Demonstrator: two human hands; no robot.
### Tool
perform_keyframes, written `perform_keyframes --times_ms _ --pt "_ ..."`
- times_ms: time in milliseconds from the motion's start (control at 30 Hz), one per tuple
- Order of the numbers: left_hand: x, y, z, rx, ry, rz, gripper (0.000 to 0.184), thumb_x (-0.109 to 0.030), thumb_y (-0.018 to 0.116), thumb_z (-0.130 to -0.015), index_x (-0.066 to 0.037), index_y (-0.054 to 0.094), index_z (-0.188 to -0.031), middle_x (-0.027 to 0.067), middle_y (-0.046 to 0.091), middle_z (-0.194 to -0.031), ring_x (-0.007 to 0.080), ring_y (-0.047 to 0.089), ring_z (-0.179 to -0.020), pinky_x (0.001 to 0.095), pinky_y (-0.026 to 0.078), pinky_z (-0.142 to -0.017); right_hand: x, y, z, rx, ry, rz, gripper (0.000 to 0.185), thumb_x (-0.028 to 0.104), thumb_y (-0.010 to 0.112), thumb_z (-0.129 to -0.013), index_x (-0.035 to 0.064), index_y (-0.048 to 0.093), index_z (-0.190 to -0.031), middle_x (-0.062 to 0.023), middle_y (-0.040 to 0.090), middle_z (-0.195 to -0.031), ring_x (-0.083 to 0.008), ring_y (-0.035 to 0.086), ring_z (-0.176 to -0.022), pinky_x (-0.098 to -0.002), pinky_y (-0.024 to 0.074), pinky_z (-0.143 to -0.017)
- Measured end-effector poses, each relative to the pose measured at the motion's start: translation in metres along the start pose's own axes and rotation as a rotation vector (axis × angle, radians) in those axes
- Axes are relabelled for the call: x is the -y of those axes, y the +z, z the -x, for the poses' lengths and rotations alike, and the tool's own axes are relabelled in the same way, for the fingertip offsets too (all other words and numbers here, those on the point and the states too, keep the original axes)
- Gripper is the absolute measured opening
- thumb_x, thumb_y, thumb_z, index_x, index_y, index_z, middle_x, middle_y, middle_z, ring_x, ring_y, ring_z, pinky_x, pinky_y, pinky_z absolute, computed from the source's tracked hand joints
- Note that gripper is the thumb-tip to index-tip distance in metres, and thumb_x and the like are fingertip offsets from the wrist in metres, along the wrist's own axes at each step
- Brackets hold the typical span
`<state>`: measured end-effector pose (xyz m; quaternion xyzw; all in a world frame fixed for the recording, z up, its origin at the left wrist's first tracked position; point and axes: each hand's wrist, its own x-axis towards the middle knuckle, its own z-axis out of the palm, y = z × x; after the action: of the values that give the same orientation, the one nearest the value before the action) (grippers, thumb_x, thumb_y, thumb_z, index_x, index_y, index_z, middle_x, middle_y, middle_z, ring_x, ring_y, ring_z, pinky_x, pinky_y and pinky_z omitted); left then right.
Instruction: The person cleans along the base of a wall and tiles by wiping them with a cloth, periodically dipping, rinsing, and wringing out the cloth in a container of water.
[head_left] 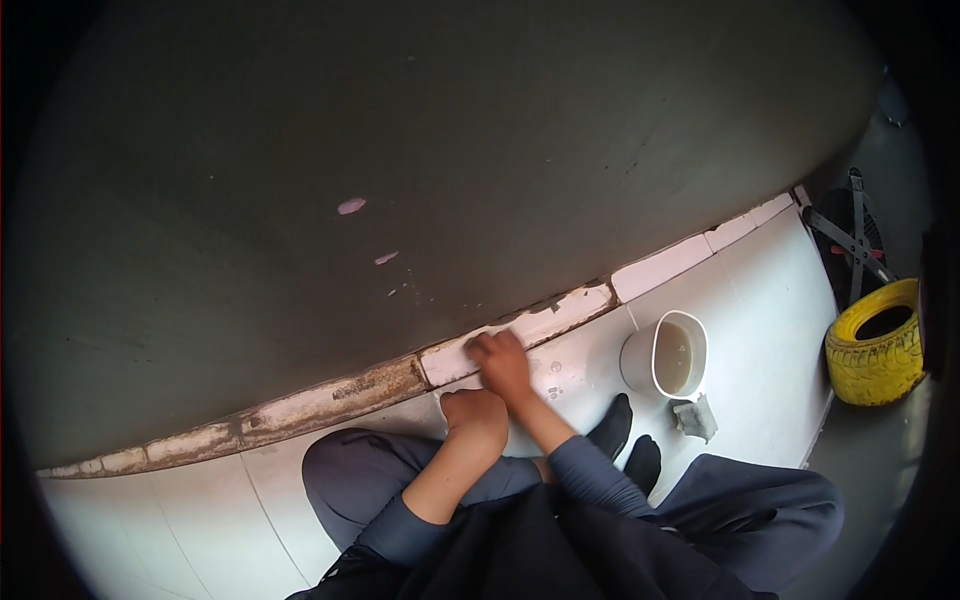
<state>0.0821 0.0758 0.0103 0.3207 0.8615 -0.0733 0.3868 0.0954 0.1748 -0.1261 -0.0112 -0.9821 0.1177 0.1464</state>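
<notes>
Step looks like hand-working the skirting tile at the wall foot; next move seems to call for steady contact along it. Right hand: fingers curled together against tile, blurred, can't tell if pinching anything. Left hand: bent near the tile's lower edge, fingers hidden, spread unclear. Bucket on the right.

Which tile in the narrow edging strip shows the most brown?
The brown-stained tile just left of the pale tile under the right hand; the others show less brown.
</notes>
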Motion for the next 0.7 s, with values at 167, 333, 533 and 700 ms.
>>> perform_keyframes --times_ms 167,333,533,700 --pt "0.000 0.004 0.003 0.014 0.040 -0.035 0.023 -0.012 0.055 -0.079 -0.012 0.069 -0.098 0.0066 0.065 -0.105 0.0214 0.060 -0.100 0.0347 0.040 -0.077 -0.095 -0.050 0.009 -0.001 0.305 0.142 0.019 0.007 0.053 -0.073 0.0154 0.068 -0.081 -0.0051 0.062 -0.084 -0.0250 0.059 -0.085 -0.0519 0.0359 -0.096" --pt "-0.007 0.003 -0.004 0.045 0.071 -0.017 0.024 -0.012 0.055 -0.079 -0.012 0.068 -0.099 0.0065 0.065 -0.106 0.0213 0.060 -0.100 0.0346 0.040 -0.076 -0.107 -0.050 0.005 0.095 0.339 0.228 0.014 0.007 0.056 -0.069 0.0146 0.067 -0.071 -0.0070 0.061 -0.077 -0.0278 0.061 -0.070 -0.0401 0.0477 -0.081" --pt "-0.009 0.002 -0.002 0.061 0.071 -0.026 0.024 -0.013 0.054 -0.080 -0.012 0.068 -0.100 0.0057 0.065 -0.106 0.0211 0.060 -0.100 0.0340 0.040 -0.077 -0.024 -0.015 0.002 0.098 -0.006 0.139 0.008 0.009 0.055 -0.067 0.0108 0.063 -0.067 -0.0059 0.059 -0.077 -0.0246 0.061 -0.073 -0.0351 0.0514 -0.070" --pt "-0.001 0.008 0.005 0.043 0.054 -0.045 0.023 -0.012 0.054 -0.080 -0.012 0.068 -0.099 0.0059 0.065 -0.105 0.0216 0.060 -0.099 0.0345 0.039 -0.077 -0.063 -0.036 0.003 0.094 0.079 0.020 0.013 0.012 0.056 -0.069 0.0175 0.068 -0.072 -0.0045 0.060 -0.079 -0.0258 0.060 -0.074 -0.0365 0.0497 -0.066"
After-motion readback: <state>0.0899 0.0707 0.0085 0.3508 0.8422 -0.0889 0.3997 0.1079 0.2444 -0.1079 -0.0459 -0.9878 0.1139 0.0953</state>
